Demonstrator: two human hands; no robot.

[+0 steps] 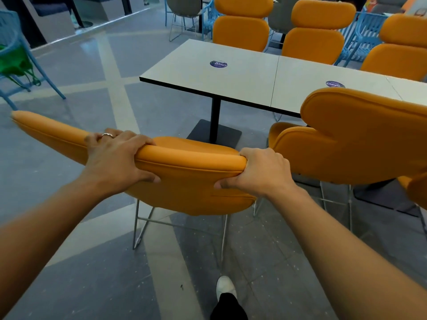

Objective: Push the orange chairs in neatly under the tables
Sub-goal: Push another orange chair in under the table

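Left hand (pixel 115 155) and right hand (pixel 258 172), fingers curled, grip the top edge of 1 orange chair (pixel 184 181) facing a grey table (pixel 231 75).

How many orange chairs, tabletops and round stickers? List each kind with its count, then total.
Orange chairs: 5 (held chair, its neighbour, three opposite)
Tabletops: 3
Round stickers: 2
Total: 10
Orange scrap at right edge uncounted.

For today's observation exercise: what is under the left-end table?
Under the table a black post stands on a flat black base plate on the floor. The orange chair gripped by the left hand and right hand covers the plate's near edge.
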